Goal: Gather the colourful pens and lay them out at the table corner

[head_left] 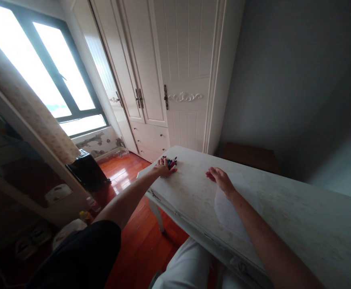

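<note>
At the table's far left corner, my left hand (164, 168) lies against a small bunch of dark and pink pens (172, 162). Its thumb stands apart from the fingers, and the pens show between them; whether any pen is gripped cannot be made out. My right hand (220, 178) is over the middle of the white marbled table (193, 192), palm turned inward. Its fingers are loosely curved, with nothing visible in them. Beneath and beside the right forearm, a thin whitish translucent sheet (228, 206) lies on the tabletop.
A white wardrobe (187, 60) stands beyond the table, with a brown wooden piece (250, 157) by the wall behind. To the left are a window (64, 68), a black case (88, 170) and a plastic bottle (93, 204) near the red wooden floor (133, 249).
</note>
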The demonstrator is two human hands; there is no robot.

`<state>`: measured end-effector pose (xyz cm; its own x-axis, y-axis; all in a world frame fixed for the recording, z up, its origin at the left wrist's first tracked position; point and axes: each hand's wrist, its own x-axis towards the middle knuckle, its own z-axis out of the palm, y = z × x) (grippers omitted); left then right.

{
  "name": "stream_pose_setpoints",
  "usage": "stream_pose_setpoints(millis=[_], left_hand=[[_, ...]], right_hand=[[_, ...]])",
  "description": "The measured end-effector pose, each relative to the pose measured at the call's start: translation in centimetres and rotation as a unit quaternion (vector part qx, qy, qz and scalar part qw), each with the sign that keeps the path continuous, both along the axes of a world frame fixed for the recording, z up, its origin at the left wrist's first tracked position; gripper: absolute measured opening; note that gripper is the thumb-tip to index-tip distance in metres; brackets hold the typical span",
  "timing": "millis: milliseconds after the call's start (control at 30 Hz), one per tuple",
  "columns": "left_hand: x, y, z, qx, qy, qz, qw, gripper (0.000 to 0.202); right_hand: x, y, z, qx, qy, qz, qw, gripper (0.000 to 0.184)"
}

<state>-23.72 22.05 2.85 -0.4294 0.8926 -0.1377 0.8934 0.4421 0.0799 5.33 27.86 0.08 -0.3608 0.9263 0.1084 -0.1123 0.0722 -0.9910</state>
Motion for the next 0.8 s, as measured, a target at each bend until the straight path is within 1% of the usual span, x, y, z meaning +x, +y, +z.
stream_pose_setpoints(millis=[167,400,533,600,700,800], left_hand=[[0.3,-0.4,0.0,0.029,-0.009,0.0,1.0,0.108],[0.8,-0.8,0.2,0.037,-0.009,0.002,0.999,0.105],[0.8,-1.0,-0.2,0.056,-0.012,0.005,0.998,0.102],[0.6,-1.1,-0.8,0.085,-0.012,0.002,0.996,0.094],[0.4,-1.3,-1.7,0.141,-0.009,-0.012,0.99,0.072],[0.2,-1.4,-2.2,0.17,-0.004,-0.024,0.985,0.058]], right_hand=[[-0.1,0.1,0.0,-0.004,0.002,-0.002,1.0,0.061],[-0.1,0.0,0.1,0.006,-0.001,0.004,1.0,0.059],[0.0,-0.1,0.1,0.0,-0.002,0.002,1.0,0.059],[0.0,0.0,0.1,-0.002,-0.003,0.002,1.0,0.06],[0.0,0.0,0.1,0.0,-0.006,0.002,1.0,0.061],[0.0,0.1,0.0,0.003,-0.008,0.001,1.0,0.061]])
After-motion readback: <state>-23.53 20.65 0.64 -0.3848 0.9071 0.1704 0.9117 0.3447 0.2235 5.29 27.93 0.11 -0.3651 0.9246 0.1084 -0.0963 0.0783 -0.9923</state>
